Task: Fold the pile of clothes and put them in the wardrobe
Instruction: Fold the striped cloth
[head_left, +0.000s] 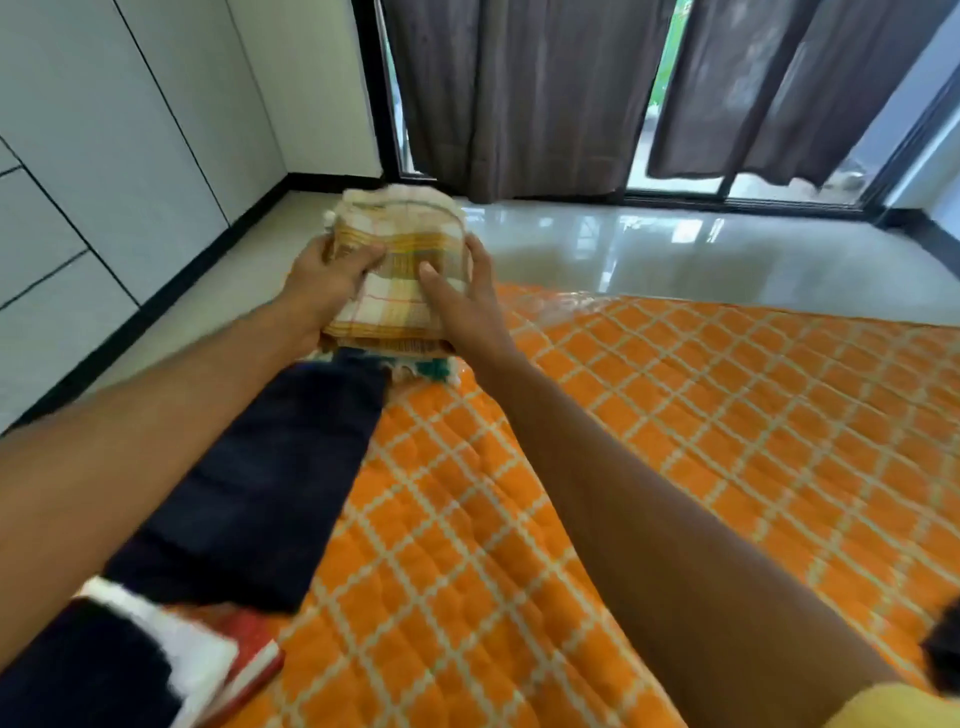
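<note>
Right, far left stood the white panelled doors (104, 156), well apart from the action. Next, the left hand (324, 283) clamped the near-left edge of the stack of folded checked cloths (400, 275), thumb on top and fingers curled round it. That stack sat at the far corner of the orange quilt (675, 441), above the end of a long navy fabric (270, 483). On the other side, the right hand (462, 291) gripped it, thumb laid across the top. Dark curtains (519, 93) hung behind.
</note>
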